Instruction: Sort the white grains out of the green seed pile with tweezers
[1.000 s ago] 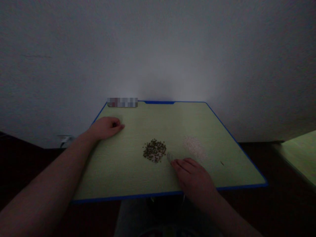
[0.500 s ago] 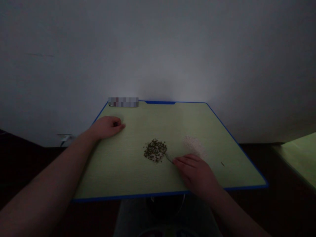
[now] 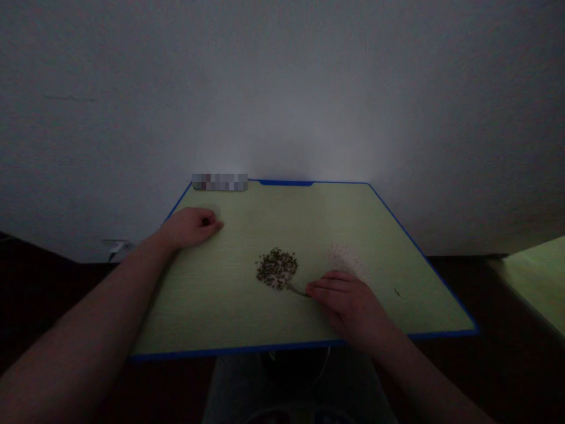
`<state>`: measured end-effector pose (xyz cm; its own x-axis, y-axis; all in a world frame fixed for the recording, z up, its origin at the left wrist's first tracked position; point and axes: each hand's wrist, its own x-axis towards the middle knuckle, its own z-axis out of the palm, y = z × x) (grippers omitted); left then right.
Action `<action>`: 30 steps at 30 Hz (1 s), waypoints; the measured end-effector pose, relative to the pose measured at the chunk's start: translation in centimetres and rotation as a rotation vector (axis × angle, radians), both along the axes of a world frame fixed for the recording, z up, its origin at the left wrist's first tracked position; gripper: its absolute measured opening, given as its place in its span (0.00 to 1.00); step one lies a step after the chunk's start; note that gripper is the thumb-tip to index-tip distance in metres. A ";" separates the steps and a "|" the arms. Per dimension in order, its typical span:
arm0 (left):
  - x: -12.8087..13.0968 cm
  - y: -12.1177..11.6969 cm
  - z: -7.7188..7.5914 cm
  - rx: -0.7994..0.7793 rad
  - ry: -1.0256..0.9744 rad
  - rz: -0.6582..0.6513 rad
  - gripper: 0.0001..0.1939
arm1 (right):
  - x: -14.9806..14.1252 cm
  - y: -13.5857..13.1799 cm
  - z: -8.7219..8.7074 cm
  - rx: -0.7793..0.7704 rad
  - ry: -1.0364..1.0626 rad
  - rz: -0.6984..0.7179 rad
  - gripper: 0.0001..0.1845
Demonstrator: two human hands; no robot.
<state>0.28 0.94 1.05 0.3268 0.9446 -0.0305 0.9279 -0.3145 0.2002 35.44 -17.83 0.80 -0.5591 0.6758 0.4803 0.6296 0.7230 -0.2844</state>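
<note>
My right hand pinches a thin, bent grey tool that looks like curved tweezers. Its tip is at the lower right edge of a pile of small dark green beans mixed with pale grains. Just beyond my right hand lies a loose patch of whitish grains, partly covered by the fingers. My left hand rests loosely closed on the left side of the table, thumb against the curled fingers, with nothing visible in it.
The pale table has a blue rim and stands against a grey wall. A blurred flat object lies at its far left corner. A small dark sliver is on the right. Another pale surface shows at far right.
The tool's tip has shifted slightly left and toward me along the pile's edge, and my right hand has turned a little. My left hand stays in place.
</note>
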 end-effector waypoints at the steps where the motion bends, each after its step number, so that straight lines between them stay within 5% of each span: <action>1: 0.0 0.0 0.0 0.001 0.000 -0.001 0.21 | -0.1 0.0 0.0 -0.007 -0.002 0.004 0.17; 30: -0.1 0.0 0.0 0.005 0.013 -0.011 0.20 | -0.5 0.1 0.1 -0.146 0.127 -0.014 0.15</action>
